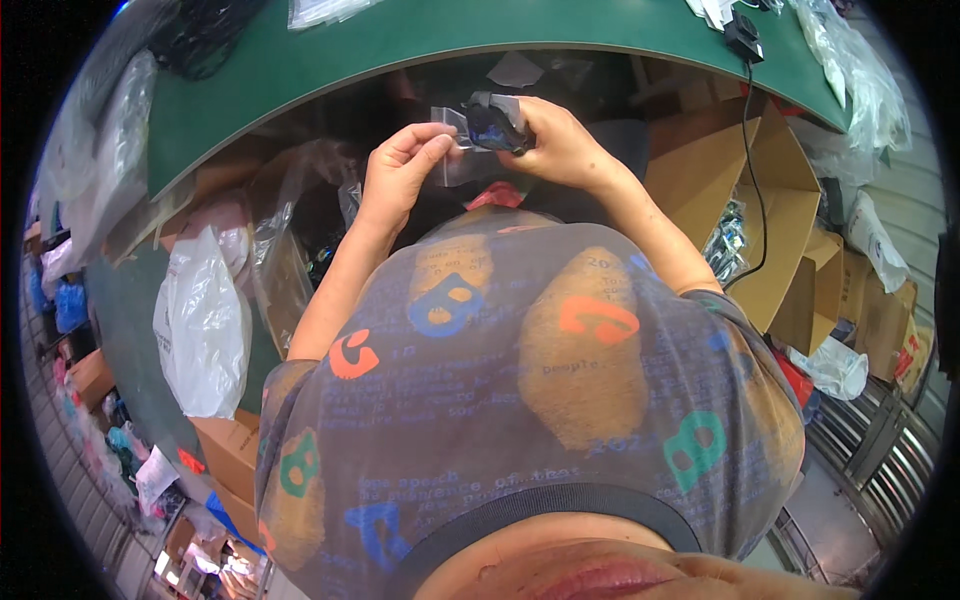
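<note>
My left hand [402, 172] pinches the edge of a small clear plastic bag [458, 172] between thumb and fingertips. Close beside it, my right hand [560, 148] grips a black, looped object [492, 124] with a dark bluish face; its exact kind is too unclear to name. The object is right at the bag, overlapping it in view, and I cannot tell whether part of it is inside. Both hands are held over my lap, just short of the green table's [420, 28] curved edge. Something red [497, 195] lies below the hands.
An open cardboard box [712, 190] on the right contains several small packed items [728, 243]. A black cable [762, 200] hangs down past it from an adapter [744, 38] on the table. On the left hang large plastic bags [205, 325], with a carton [228, 455] below.
</note>
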A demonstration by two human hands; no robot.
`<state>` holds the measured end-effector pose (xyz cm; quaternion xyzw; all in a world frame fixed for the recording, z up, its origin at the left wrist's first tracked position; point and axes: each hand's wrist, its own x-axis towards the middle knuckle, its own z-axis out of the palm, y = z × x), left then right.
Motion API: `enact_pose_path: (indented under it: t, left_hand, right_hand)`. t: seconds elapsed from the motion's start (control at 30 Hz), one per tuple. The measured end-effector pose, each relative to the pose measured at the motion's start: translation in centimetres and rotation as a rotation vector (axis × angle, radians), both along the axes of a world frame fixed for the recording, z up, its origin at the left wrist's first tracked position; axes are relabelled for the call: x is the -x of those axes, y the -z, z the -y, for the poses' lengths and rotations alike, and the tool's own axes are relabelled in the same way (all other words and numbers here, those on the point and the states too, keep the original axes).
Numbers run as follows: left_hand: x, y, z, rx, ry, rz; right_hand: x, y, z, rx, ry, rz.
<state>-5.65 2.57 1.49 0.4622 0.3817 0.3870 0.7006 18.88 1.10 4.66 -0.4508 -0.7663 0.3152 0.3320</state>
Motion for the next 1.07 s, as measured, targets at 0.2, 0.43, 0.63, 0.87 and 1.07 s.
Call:
enact_pose_path:
  t: [0.2, 0.43, 0.63, 0.87, 1.07]
  left_hand:
    - [-0.1, 0.7, 0.0, -0.250, -0.135, -0.299]
    - [-1.1, -1.1, 0.4, -0.612, -0.187, -0.500]
    - [-0.8, -1.0, 0.8, -0.707, -0.133, -0.445]
    - [0.2, -1.3, 1.0, -0.749, 0.113, -0.504]
    - [0.0, 1.1, 1.4, -0.316, 0.076, -0.124]
  right_hand:
    - [0.0, -0.5, 0.4, -0.197, 0.261, 0.026]
    - [2.7, -1.3, 1.7, 0.780, 0.197, -0.669]
    - [3.1, 0.3, 1.0, 0.905, 0.131, -0.862]
    - [2.8, 0.7, 0.5, 0.948, 0.045, -0.749]
    - [3.1, 2.4, 0.5, 0.746, 0.073, -0.504]
